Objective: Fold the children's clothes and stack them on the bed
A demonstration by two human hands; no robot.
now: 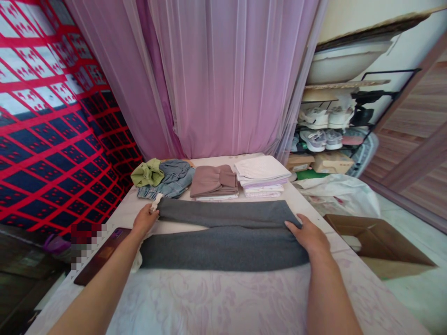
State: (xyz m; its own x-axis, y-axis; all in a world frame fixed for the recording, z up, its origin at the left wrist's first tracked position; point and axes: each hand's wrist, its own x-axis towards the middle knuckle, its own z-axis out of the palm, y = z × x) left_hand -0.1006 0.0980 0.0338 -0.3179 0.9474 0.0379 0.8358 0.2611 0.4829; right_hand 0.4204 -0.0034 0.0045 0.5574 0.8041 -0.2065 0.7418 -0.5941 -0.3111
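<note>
Phone (101, 258) lies on bed (209, 302), partly covered by your left forearm (104, 284). Your left hand (145, 219) clamps grey pants (223, 249) at far leg's frilled cuff. Pants lie flat before you, long axis left-right, legs pointing left, joined end right. Close behind: green cloth (148, 173), denim (174, 182), brown stack (211, 181), white stack (263, 170). Your right hand (311, 235), well apart from left, grips pants' right end, thumb on top. Beyond bed's right edge: open box (394, 242).
</note>
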